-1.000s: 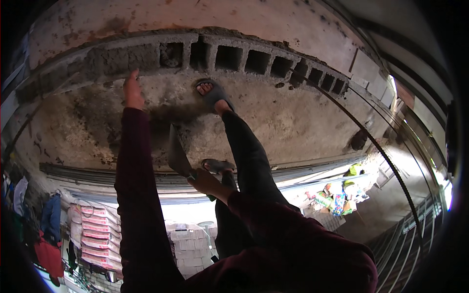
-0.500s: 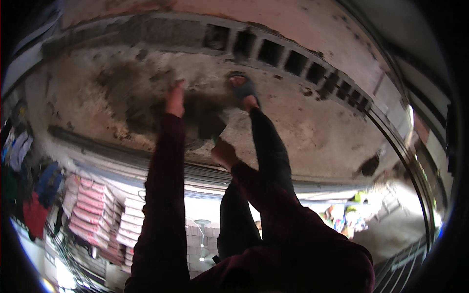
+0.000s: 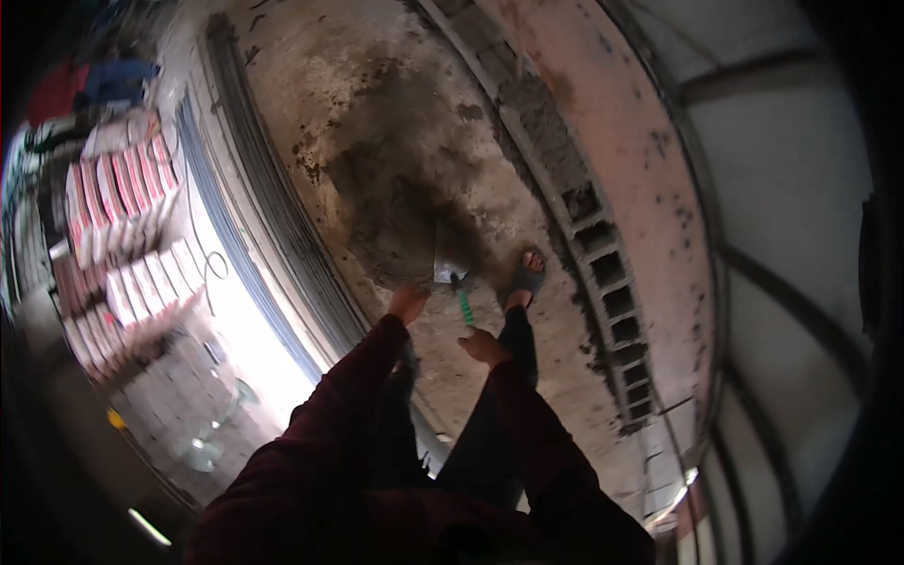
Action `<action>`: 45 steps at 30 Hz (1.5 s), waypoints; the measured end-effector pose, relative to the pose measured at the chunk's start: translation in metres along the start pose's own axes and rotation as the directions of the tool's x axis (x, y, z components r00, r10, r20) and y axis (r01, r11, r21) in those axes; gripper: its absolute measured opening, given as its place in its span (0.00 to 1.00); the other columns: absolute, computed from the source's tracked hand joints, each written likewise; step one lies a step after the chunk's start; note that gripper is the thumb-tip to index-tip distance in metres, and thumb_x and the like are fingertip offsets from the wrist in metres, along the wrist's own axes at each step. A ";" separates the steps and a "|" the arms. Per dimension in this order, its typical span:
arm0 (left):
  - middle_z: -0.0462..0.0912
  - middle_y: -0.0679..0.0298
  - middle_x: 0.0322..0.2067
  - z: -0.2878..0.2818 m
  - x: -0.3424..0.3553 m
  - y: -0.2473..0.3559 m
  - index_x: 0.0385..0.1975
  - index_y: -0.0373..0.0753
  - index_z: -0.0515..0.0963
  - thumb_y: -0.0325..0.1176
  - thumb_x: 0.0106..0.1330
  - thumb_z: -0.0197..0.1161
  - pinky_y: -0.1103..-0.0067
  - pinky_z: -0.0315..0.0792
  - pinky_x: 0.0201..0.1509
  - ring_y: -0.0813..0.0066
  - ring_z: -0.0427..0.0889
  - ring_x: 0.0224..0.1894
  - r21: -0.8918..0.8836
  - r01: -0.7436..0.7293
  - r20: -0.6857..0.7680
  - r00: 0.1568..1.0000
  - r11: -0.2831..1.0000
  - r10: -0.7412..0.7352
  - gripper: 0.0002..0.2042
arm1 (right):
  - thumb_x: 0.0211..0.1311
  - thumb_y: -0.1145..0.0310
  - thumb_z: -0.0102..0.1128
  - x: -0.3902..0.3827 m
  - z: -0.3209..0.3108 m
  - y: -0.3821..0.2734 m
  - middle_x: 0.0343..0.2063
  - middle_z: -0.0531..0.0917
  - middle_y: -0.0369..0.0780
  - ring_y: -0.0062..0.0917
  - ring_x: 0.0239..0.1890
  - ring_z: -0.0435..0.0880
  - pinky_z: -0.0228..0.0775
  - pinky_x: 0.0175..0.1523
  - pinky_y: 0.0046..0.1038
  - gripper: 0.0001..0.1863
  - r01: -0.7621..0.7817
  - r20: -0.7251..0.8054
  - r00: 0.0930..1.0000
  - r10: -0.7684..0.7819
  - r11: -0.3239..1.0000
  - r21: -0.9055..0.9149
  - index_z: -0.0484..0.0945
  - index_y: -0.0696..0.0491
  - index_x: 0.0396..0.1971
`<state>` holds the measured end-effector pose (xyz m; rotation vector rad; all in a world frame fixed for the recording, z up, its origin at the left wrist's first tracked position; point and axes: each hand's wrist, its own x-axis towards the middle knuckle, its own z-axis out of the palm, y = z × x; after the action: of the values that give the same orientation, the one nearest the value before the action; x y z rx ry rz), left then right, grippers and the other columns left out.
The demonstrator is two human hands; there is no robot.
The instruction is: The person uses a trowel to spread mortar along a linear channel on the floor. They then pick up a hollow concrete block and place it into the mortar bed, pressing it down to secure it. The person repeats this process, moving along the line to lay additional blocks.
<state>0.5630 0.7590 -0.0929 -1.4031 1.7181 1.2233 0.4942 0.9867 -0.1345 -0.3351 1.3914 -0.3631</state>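
A trowel with a green handle [image 3: 464, 305] and a flat grey blade [image 3: 446, 272] meets the edge of a dark, damp patch of mortar-like material [image 3: 391, 221] on the concrete floor. My right hand [image 3: 485, 347] is closed at the near end of that handle, most of which shows beyond the fingers. To the left of the trowel, my left hand [image 3: 408, 304] hovers low near the patch's near edge with nothing in it; its fingers look loosely extended, though they are small and blurred.
My sandalled foot [image 3: 530, 273] stands right of the trowel. A row of hollow blocks [image 3: 607, 270] runs along the pinkish wall [image 3: 603, 94] at right. Long thin rods or pipes [image 3: 273, 198] lie at left, with stacked red-and-white bags [image 3: 122, 188] beyond them.
My view has turned, so the block row now runs down the right side. My left hand has come back from its outstretched reach, and more of the green handle shows past my right hand.
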 end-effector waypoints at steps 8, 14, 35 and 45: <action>0.73 0.41 0.56 -0.007 -0.085 0.005 0.62 0.29 0.65 0.46 0.60 0.62 0.66 0.68 0.61 0.49 0.74 0.58 0.036 -0.042 -0.102 0.994 0.998 0.046 0.34 | 0.69 0.54 0.51 -0.140 -0.093 -0.025 0.25 0.78 0.50 0.41 0.29 0.78 0.66 0.36 0.41 0.23 -0.002 -0.447 0.894 -0.027 0.998 -0.065 0.77 0.60 0.27; 0.72 0.43 0.57 0.018 -0.113 0.084 0.59 0.30 0.68 0.44 0.63 0.60 0.64 0.68 0.60 0.50 0.71 0.60 -0.104 -0.259 -0.181 0.954 0.960 0.238 0.29 | 0.63 0.57 0.56 -0.218 -0.155 -0.018 0.39 0.81 0.48 0.38 0.39 0.81 0.72 0.41 0.37 0.21 -0.118 -0.472 0.873 0.127 0.992 0.048 0.75 0.60 0.45; 0.75 0.62 0.46 -0.181 0.100 0.404 0.51 0.35 0.69 0.43 0.71 0.52 0.72 0.65 0.55 0.67 0.73 0.51 -0.912 -0.055 -0.011 0.994 0.406 0.111 0.18 | 0.66 0.59 0.50 -0.114 -0.335 -0.202 0.21 0.80 0.40 0.29 0.22 0.79 0.70 0.28 0.34 0.14 0.154 -0.642 0.764 -0.065 0.985 0.084 0.78 0.54 0.34; 0.56 0.56 0.69 -0.179 0.254 0.440 0.71 0.37 0.52 0.53 0.72 0.47 0.65 0.53 0.68 0.59 0.58 0.69 -0.687 0.297 0.370 0.928 0.663 -0.032 0.34 | 0.66 0.62 0.47 0.017 -0.456 -0.195 0.38 0.83 0.50 0.44 0.42 0.81 0.72 0.50 0.40 0.16 -0.036 -0.900 0.407 0.157 0.987 0.156 0.81 0.55 0.41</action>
<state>0.0917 0.4997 -0.1210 -1.6063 0.8296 2.0396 0.0360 0.7965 -0.1322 0.1056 2.4791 -0.5695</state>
